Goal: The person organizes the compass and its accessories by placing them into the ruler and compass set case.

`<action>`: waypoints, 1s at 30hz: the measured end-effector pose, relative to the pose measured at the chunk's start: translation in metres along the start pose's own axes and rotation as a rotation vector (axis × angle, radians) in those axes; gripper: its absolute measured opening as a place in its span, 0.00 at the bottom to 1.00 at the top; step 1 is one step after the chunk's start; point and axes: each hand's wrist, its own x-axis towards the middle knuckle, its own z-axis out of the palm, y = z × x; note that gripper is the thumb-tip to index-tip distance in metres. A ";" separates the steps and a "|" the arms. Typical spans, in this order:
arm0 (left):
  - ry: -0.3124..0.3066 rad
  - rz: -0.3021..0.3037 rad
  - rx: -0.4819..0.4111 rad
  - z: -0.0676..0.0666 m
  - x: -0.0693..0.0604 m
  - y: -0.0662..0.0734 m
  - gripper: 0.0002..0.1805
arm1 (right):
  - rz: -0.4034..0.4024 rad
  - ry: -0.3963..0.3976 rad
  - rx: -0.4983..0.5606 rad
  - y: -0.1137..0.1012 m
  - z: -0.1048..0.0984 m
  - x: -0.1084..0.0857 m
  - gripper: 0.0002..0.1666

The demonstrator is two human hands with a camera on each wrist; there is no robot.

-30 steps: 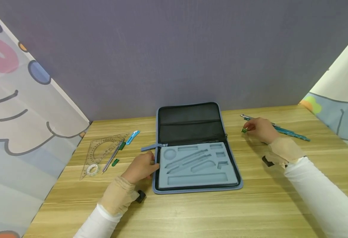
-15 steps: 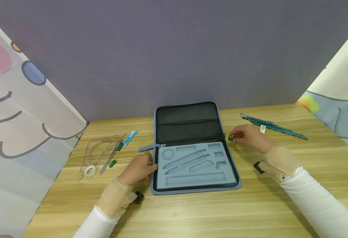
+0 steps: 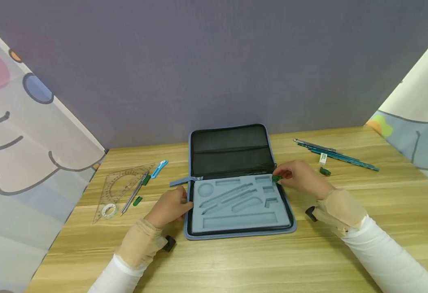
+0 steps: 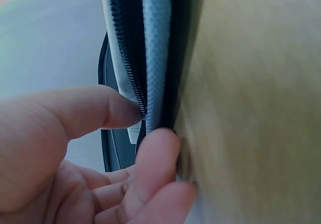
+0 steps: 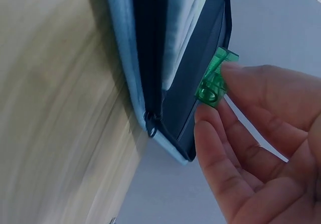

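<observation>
Between the thumb and fingers of my right hand point(image 3: 300, 176) is a small translucent green pencil sharpener point(image 5: 214, 81). In the head view the hand is at the right rim of an open blue zippered case point(image 3: 241, 236), over the top right corner of its foam insert. That pale blue insert point(image 3: 221, 211) has shaped recesses, among them a round one, slim pen-like ones and a long rectangular one. My left hand point(image 3: 167, 206) pinches the case's left edge. In the left wrist view the thumb lies on the zipper side, and fingertips point(image 4: 159, 151) touch the outer edge.
Left on the wooden table point(image 3: 228, 264) lie a clear set square point(image 3: 105, 191), a tape roll point(image 3: 109, 210), a silver pen point(image 3: 131, 198), a blue cutter point(image 3: 159, 169) and green pieces point(image 3: 137, 201). Right lie teal pencils point(image 3: 349, 159), an eraser point(image 3: 323, 158) and a green piece point(image 3: 325, 171).
My right hand has carried the pencil sharpener left, from beside the pencils to the case's right rim. The eraser and a green piece have come into sight. My left hand stays at the case edge.
</observation>
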 end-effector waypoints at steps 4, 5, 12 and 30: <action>-0.002 -0.002 -0.003 -0.001 0.000 0.001 0.16 | -0.017 -0.006 0.002 -0.004 0.003 0.000 0.12; -0.003 -0.003 -0.004 -0.001 0.000 0.001 0.16 | -0.022 -0.007 0.001 -0.004 0.004 0.001 0.11; -0.001 -0.002 0.001 -0.001 0.000 0.001 0.16 | -0.081 -0.013 0.005 -0.008 0.011 0.002 0.11; -0.003 -0.006 -0.002 0.001 0.000 0.000 0.15 | -0.134 -0.072 0.035 0.000 0.022 0.003 0.12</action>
